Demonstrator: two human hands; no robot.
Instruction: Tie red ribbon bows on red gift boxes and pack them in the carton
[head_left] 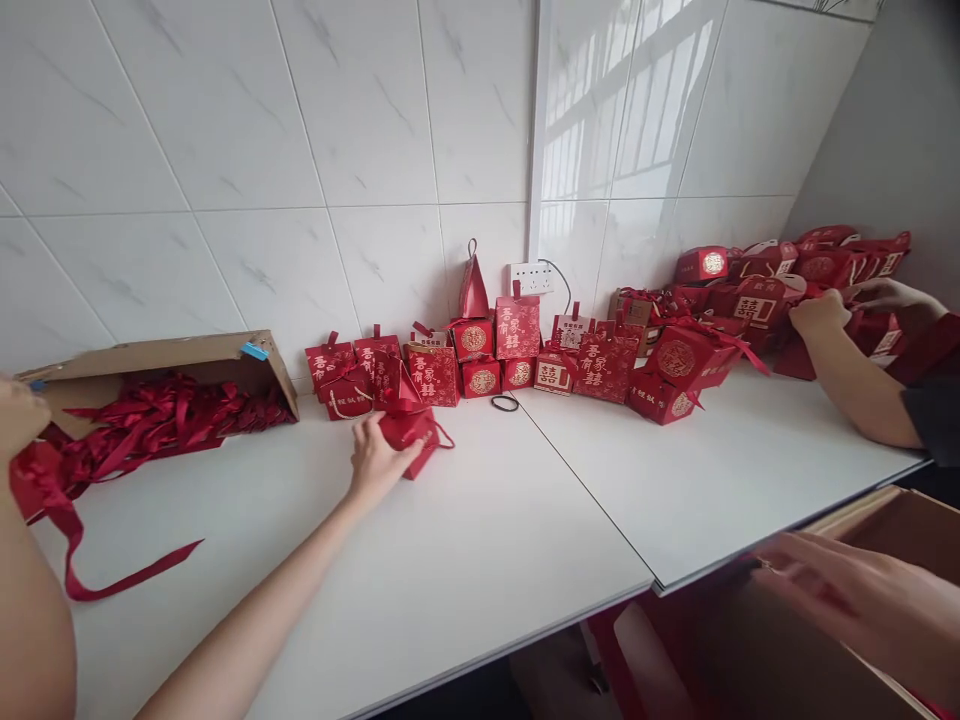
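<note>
My left hand (379,458) is closed around a small red box (421,440) with a red cord handle, on the white table just in front of a row of red boxes. At the lower right, my right hand (855,595) is over an open cardboard box (911,525), below the table's front edge. Its fingers are stretched out and somewhat blurred, with nothing visible in them. Red material shows in and beside that cardboard box.
Red gift boxes (606,368) stand along the tiled wall, with a power strip (531,277) behind. A cardboard box (274,365) of red ribbons lies on its side at left. Another person's hands (821,315) handle red boxes at right; another person's arm (30,600) enters at left.
</note>
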